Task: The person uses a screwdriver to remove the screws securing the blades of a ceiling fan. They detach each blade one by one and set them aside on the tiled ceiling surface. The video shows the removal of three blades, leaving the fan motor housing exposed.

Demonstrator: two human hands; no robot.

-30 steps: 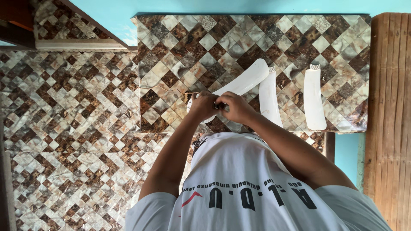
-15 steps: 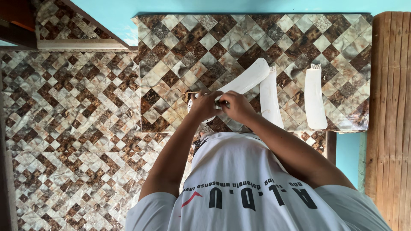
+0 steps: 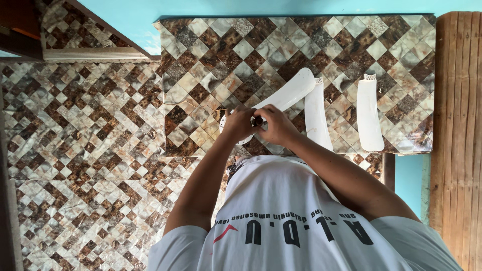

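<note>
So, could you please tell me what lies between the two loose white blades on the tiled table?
In the head view, only bare tiled table separates the left loose blade from the right one.

My table (image 3: 381, 40) wears brown, tan and grey diamond tiles, and the floor (image 3: 80, 150) repeats them. The three fan blades (image 3: 369, 113) are white. My shirt (image 3: 301, 221) is white with black lettering.
</note>
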